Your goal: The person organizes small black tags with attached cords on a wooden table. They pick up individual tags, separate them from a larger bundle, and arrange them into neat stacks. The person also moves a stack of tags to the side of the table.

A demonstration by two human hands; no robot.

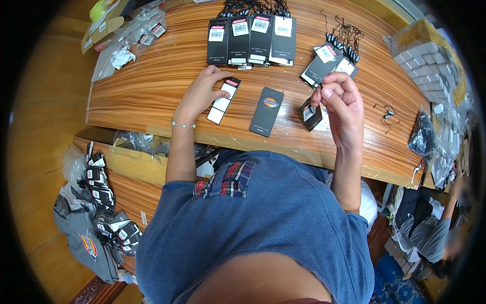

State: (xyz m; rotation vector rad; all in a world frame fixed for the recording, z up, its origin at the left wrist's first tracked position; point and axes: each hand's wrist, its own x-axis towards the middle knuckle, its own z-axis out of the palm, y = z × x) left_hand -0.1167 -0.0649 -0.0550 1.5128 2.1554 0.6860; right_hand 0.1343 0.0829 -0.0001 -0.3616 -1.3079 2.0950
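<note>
On the wooden table my left hand [206,90] has its thumb and forefinger at the upper end of a narrow white hang tag [220,105] with a red and black top. To its right lies a dark grey hang tag [267,112] with a colourful logo. My right hand [342,99] is raised, thumb and fingers pinched together. A small dark bit shows at its fingertips, too small to name. Just below those fingertips is a small stack of black tags [310,115], partly covered by the hand.
Rows of strung dark tags [250,40] lie at the far middle, with a smaller bunch [324,61] to their right. Loose black strings [388,115] and a bagged stack of white boxes [422,58] are at right. Plastic bags [136,38] lie far left. Another person [430,233] is lower right.
</note>
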